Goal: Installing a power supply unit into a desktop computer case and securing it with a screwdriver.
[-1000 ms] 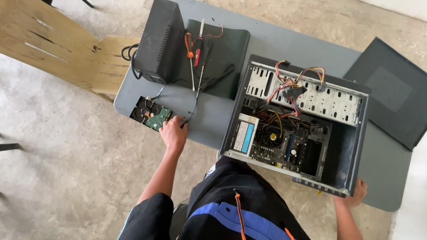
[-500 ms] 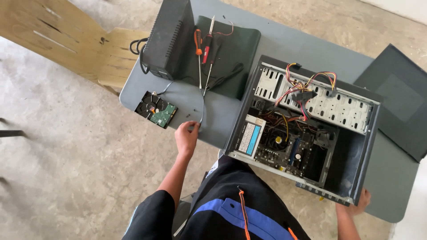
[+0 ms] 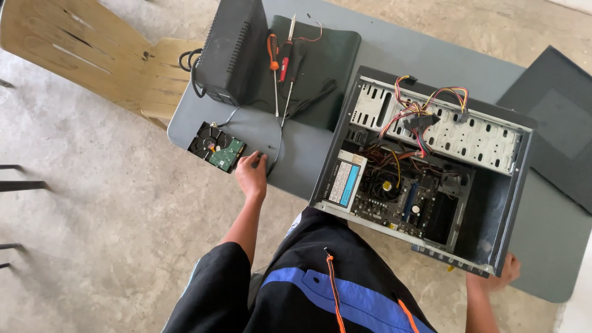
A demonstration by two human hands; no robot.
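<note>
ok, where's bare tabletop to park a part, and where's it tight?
Bare grey table runs between the dark green mat and the open computer case, and along the front edge right of the left hand. Crowded: left corner, with circuit-side-up hard drive, black box, screwdrivers, cables.

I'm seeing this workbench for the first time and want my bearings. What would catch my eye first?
The opened computer case lying on its side on the grey table, its board and a bundle of coloured wires exposed. Left of it, the left hand rests beside a bare hard drive near the table's edge. The right hand grips the case's near right corner.
</note>
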